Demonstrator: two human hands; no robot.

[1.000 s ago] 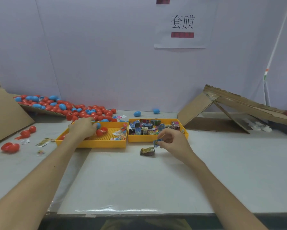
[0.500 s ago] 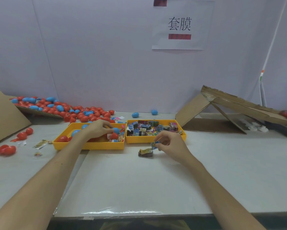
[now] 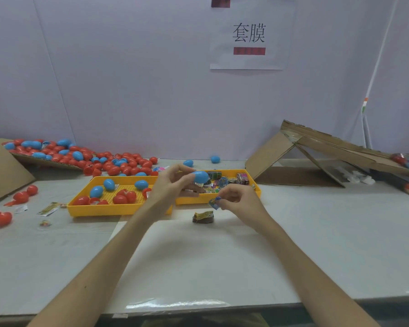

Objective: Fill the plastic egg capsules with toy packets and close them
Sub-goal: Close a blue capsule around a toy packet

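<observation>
Left hand: my left hand (image 3: 172, 186) is raised over the near-left corner of the packet tray (image 3: 257, 188), with thumb and fingertips curled round a blue egg capsule (image 3: 200, 177).
Why held so: gripping it by one end leaves the other end pointing toward my right hand, ready to be worked on.
Capsule state: it looks whole. I cannot tell whether the seam has been cracked open.
Right hand: my right hand (image 3: 238, 199) sits just in front of the packet tray's front wall, thumb and forefinger pinching a small blue toy packet (image 3: 214, 203). The other fingers are loosely curled.
Why held so: I judge the packet is kept near the capsule so it can go in once the shell is split.
Step in hand: by my reading, the capsule must be opened before it is filled, and nothing is inside yet that I can see.
Spare packet: a folded brown-and-yellow packet (image 3: 203, 217) lies on the table (image 3: 198, 260) just in front of the packet tray.
Egg tray: a second yellow tray (image 3: 118, 211) sits against the packet tray's left side, holding red and blue capsules.
Loose pile: more capsules (image 3: 104, 159) are heaped behind and left of the packet tray.
Risk: with both hands occupied, splitting the shell may cost me my pinch on the packet.
</observation>
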